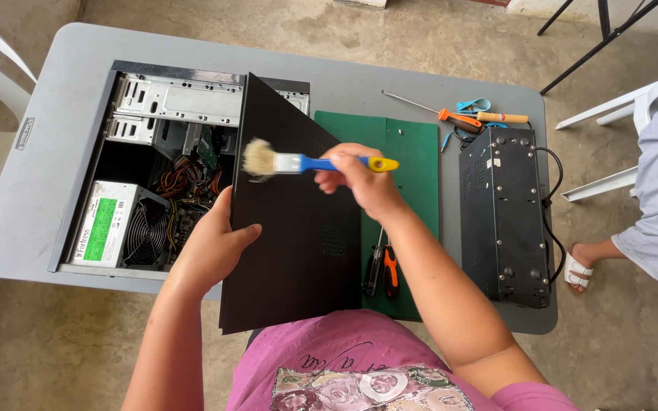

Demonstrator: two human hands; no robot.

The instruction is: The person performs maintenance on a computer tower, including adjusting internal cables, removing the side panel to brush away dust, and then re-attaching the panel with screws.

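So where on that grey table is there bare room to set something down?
Bare table left of the open computer case, and a strip behind the green mat. Crowded by the tools and black box.

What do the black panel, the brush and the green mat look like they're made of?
The black panel looks like thin sheet metal with a matte painted finish: flat, stiff, with a small vent grid. The brush seems to have pale natural-looking bristles, a shiny metal ferrule and a glossy blue and yellow plastic handle. The green mat looks like dull rubber or vinyl, though that's uncertain.
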